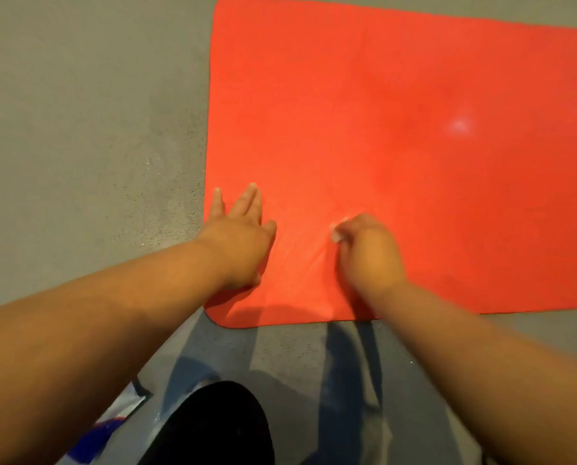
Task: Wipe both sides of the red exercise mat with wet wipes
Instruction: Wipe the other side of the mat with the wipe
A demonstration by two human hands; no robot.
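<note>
Grey speckled floor (79,129) fills the left of the view, and the mat lies flat on it.

- 7 o'clock in frame: blue-and-white packet (109,427), partly cut off by the forearm, label not legible.
- Left hand (243,243): fingers straight and spread, palm flat on the red exercise mat (397,112), just inside its left short edge and above the near corner. Judged purpose: it pins the mat so it does not creep or ruck while the other hand rubs.
- Wet wipe (337,231): small white wad showing at 10 o'clock of the right hand, pressed on the mat. This patch is motion-blurred, so it is probably a wipe rather than plainly one.
- Right hand (367,253): at 3 o'clock of the left hand, near it but apart. Fingers are curled down around the wad, knuckles up. Judged: the working hand, mid-stroke.
- The mat lies under both hands and runs from them toward 2 o'clock, out of frame on the right. Most of this face lies beyond the hands' reach.
</note>
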